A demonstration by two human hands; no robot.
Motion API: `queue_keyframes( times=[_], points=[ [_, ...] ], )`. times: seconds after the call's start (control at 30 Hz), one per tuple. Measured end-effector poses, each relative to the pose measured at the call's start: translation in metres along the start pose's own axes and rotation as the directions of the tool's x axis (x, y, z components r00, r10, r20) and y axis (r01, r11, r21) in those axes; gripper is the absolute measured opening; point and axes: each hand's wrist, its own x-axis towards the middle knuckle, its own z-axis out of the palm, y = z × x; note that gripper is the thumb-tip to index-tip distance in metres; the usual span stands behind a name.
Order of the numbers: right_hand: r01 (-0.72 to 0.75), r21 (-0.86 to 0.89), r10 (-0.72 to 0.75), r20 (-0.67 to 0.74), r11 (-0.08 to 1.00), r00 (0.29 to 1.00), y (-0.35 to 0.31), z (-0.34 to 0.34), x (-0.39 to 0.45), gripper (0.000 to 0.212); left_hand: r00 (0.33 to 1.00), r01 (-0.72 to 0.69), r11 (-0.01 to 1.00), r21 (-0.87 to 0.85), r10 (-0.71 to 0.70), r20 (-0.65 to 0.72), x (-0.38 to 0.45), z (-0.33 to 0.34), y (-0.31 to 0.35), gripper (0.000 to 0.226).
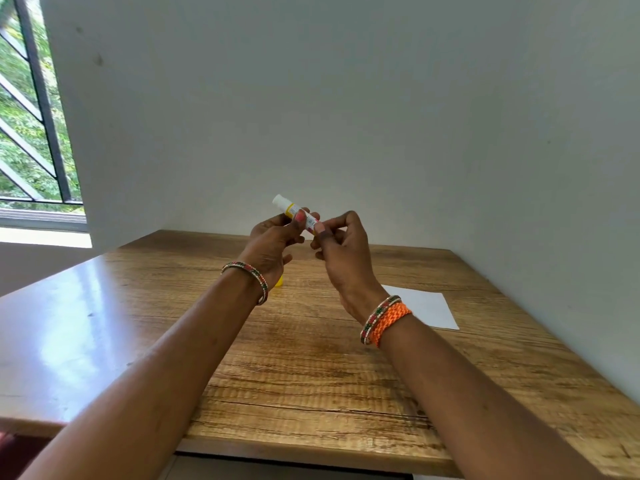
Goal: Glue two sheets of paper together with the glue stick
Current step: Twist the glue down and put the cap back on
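I hold a glue stick (pixel 290 208) up above the table, tilted with its white uncapped tip pointing up and left. My left hand (pixel 273 242) grips its middle. My right hand (pixel 341 249) pinches its lower end between thumb and fingers. A small yellow piece, probably the cap (pixel 279 280), lies on the table just below my left wrist, mostly hidden. White paper (pixel 429 308) lies flat on the table at the right, behind my right wrist; I cannot tell whether it is one sheet or two stacked.
The wooden table (pixel 294 368) stands in a corner, with a white wall behind and to the right. A barred window (pixel 31 116) is at the far left. The table's near edge runs under my forearms.
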Motion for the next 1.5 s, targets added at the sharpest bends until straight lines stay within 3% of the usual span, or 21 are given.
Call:
queue_keyframes(
  times=[0.13, 0.33, 0.5, 0.57, 0.6, 0.63, 0.7, 0.73, 0.8, 0.87, 1.0, 1.13, 1.33, 1.5],
  points=[
    [0.223, -0.228, -0.227, 0.009, 0.948, 0.974, 0.0, 0.002, -0.004, 0.011, 1.0, -0.008, 1.0, -0.009, 0.008, -0.019, -0.001, -0.002, 0.003, 0.02],
    [0.372, -0.368, -0.368, 0.086, 0.852, 0.926, 0.001, 0.002, -0.008, 0.017, 0.998, 0.024, 0.999, -0.021, -0.025, -0.059, -0.001, -0.002, 0.003, 0.025],
    [0.372, -0.573, -0.404, 0.076, 0.73, 0.911, 0.008, 0.004, -0.008, 0.029, 0.994, 0.08, 0.992, -0.102, -0.087, -0.072, 0.003, -0.007, 0.004, 0.041],
    [0.292, -0.613, -0.347, 0.031, 0.734, 0.937, 0.013, 0.001, -0.005, 0.036, 0.995, 0.011, 0.999, 0.051, -0.005, -0.101, 0.007, -0.013, 0.005, 0.037],
    [0.24, -0.639, -0.292, 0.026, 0.73, 0.956, 0.016, -0.001, -0.004, 0.038, 0.989, -0.053, 0.968, 0.247, 0.085, -0.121, 0.009, -0.017, 0.004, 0.033],
    [0.189, -0.665, -0.225, 0.032, 0.723, 0.974, 0.021, -0.003, -0.002, 0.038, 0.971, -0.12, 0.872, 0.474, 0.203, -0.128, 0.012, -0.021, 0.001, 0.029],
    [0.093, -0.701, -0.071, 0.061, 0.707, 0.996, 0.033, -0.005, 0.002, 0.035, 0.909, -0.151, 0.558, 0.816, 0.403, -0.107, 0.017, -0.029, -0.006, 0.03],
    [0.048, -0.704, 0.009, 0.077, 0.708, 0.997, 0.04, -0.003, 0.004, 0.034, 0.892, -0.129, 0.439, 0.889, 0.442, -0.089, 0.018, -0.032, -0.009, 0.032],
    [-0.032, -0.695, 0.158, 0.118, 0.718, 0.98, 0.054, 0.003, 0.007, 0.034, 0.897, -0.085, 0.349, 0.933, 0.435, -0.081, 0.019, -0.037, -0.012, 0.033],
    [-0.045, -0.736, 0.245, 0.167, 0.675, 0.955, 0.065, 0.011, 0.013, 0.043, 0.911, -0.062, 0.352, 0.934, 0.402, -0.092, 0.022, -0.041, -0.012, 0.031],
    [-0.035, -0.783, 0.27, 0.173, 0.621, 0.947, 0.074, 0.025, 0.026, 0.053, 0.913, -0.055, 0.413, 0.909, 0.39, -0.122, 0.022, -0.047, -0.013, 0.029],
    [-0.005, -0.786, 0.261, 0.199, 0.619, 0.945, 0.076, 0.036, 0.032, 0.034, 0.913, -0.051, 0.4, 0.915, 0.39, -0.12, 0.023, -0.048, -0.015, 0.028],
    [-0.076, -0.519, 0.112, 0.038, 0.851, 0.993, 0.068, 0.022, 0.031, 0.024, 0.902, -0.063, 0.408, 0.911, 0.414, -0.123, 0.026, -0.048, -0.017, 0.026],
    [0.019, -0.509, -0.042, -0.033, 0.861, 0.999, 0.05, -0.003, 0.032, 0.014, 0.889, -0.094, 0.406, 0.909, 0.445, -0.107, 0.025, -0.045, -0.021, 0.022]
  ],
)
